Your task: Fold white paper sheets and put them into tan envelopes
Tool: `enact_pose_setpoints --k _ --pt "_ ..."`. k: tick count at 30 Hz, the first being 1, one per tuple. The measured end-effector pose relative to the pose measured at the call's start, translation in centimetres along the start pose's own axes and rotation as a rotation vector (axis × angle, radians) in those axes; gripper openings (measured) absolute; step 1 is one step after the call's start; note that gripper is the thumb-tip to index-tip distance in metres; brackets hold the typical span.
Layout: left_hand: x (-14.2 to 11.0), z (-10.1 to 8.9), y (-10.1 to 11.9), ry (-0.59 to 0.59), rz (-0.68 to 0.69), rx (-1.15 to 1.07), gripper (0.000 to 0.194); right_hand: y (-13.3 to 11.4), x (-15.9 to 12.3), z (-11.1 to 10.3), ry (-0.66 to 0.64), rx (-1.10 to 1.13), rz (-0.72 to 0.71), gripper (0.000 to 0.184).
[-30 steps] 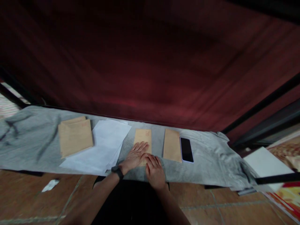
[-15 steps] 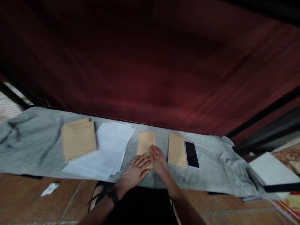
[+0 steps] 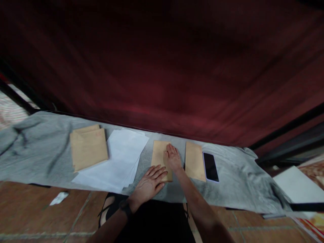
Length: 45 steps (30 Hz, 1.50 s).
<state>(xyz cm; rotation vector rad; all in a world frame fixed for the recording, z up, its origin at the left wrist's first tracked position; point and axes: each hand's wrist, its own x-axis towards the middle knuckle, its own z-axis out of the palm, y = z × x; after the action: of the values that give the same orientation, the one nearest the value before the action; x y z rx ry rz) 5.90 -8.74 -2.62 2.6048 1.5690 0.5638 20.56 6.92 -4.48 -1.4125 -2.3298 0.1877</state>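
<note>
A brown paper envelope [image 3: 159, 154] lies on the grey cloth right in front of me. Across its near left corner rests my left hand [image 3: 150, 184], flat with the fingers stretched out and a dark band on the wrist. My right hand [image 3: 173, 158] lies along the envelope's right edge towards the far end, its fingers straight and pressing down. Neither hand grips anything. Another brown envelope [image 3: 194, 162] lies to the right of my right forearm. Left of my hands, white paper sheets [image 3: 121, 152] are spread in a loose stack.
Brown envelopes [image 3: 89, 148] are piled at the left, partly over the sheets. A phone [image 3: 210, 167] with a purple edge lies at the right. The grey cloth [image 3: 235, 179] covers the long surface, with a dark red curtain [image 3: 162, 84] behind. Tiled floor [image 3: 40, 216] shows in front.
My right hand has slid from the envelope's near end up along its right edge, away from me. The left hand drew back to the near corner. The view shifted slightly.
</note>
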Motion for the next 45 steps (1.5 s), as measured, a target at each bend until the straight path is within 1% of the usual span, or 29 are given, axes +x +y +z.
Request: enact_pose_setpoints --k 2,5,11,14,17,20,23,28,31,40,45 --pt "0.0 0.0 0.1 -0.003 -0.003 -0.014 0.048 -0.1 -1.3 0.0 0.012 0.004 -0.024 0.050" --pt "0.1 0.0 0.1 -0.009 -0.014 -0.034 0.049 0.0 -4.2 -0.5 0.002 0.044 -0.101 0.050" --pt "0.1 0.2 0.0 0.010 -0.037 -0.080 0.052 0.5 -10.0 -2.7 -0.050 0.168 -0.242 0.047" --pt "0.0 0.2 -0.1 0.016 -0.047 -0.112 0.050 0.5 -12.0 -3.9 -0.067 0.222 -0.261 0.044" --pt "0.0 0.1 -0.2 0.020 -0.057 -0.141 0.044 0.4 -13.2 -4.8 -0.084 0.265 -0.273 0.041" --pt "-0.1 0.1 -0.2 0.036 -0.062 -0.169 0.042 0.4 -13.6 -5.1 -0.080 0.285 -0.276 0.038" --pt "-0.2 0.3 -0.2 0.056 -0.064 -0.189 0.042 0.4 -13.7 -4.9 -0.058 0.305 -0.251 0.036" --pt "-0.6 0.5 -0.2 0.092 -0.096 -0.215 0.032 0.2 -13.6 -4.3 -0.008 0.327 -0.202 0.034" --pt "-0.7 0.4 -0.1 0.101 -0.103 -0.226 0.029 0.1 -13.4 -4.3 -0.003 0.345 -0.183 0.032" --pt "-0.8 0.4 0.3 0.178 -0.198 -0.249 0.035 -0.5 -12.8 -4.8 0.009 0.353 -0.102 0.028" --pt "-1.0 0.6 0.6 0.177 -0.259 -0.236 0.035 -0.8 -12.8 -4.6 0.020 0.355 -0.060 0.026"
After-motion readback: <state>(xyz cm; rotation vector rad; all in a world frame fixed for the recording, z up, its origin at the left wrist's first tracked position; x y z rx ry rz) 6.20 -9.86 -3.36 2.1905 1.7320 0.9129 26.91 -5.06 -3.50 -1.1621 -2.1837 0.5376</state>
